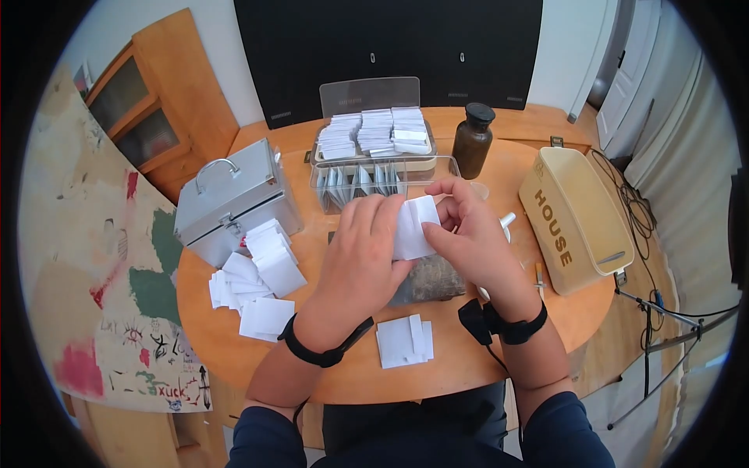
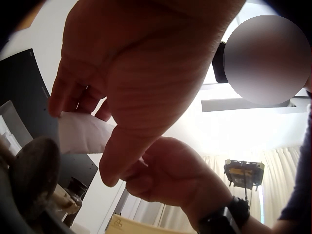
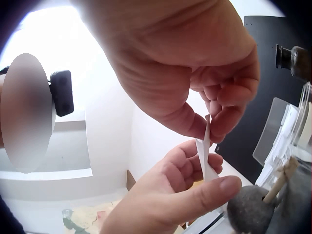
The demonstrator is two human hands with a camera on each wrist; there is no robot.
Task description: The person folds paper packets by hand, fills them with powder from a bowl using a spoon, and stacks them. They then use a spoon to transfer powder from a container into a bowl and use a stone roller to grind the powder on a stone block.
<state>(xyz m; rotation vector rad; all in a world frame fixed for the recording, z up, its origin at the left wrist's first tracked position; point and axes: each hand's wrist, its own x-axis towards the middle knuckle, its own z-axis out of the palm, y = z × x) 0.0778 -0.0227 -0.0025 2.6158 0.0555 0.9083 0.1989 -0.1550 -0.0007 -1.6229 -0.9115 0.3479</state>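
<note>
A small folded white paper packet point(image 1: 415, 228) is held up between both hands over the middle of the table. My left hand point(image 1: 360, 249) grips its left side, thumb below and fingers behind. Thumb and fingertips of my right hand point(image 1: 477, 238) pinch the packet's right edge. Seen edge-on, the paper point(image 3: 204, 158) looks thin and flat in the right wrist view. Beneath the hands sits a rough grey-brown block point(image 1: 437, 279), partly hidden. Nearer the body lie several white paper pieces point(image 1: 399, 343) in a small stack.
Loose white packets point(image 1: 269, 261) lie before a silver metal case point(image 1: 230, 195) on the left. Behind stand a tray packed with white packets point(image 1: 370, 132) and a clear box with silvery packets point(image 1: 359, 183). A dark bottle point(image 1: 473, 142) and a cream HOUSE bin point(image 1: 550, 226) stand right.
</note>
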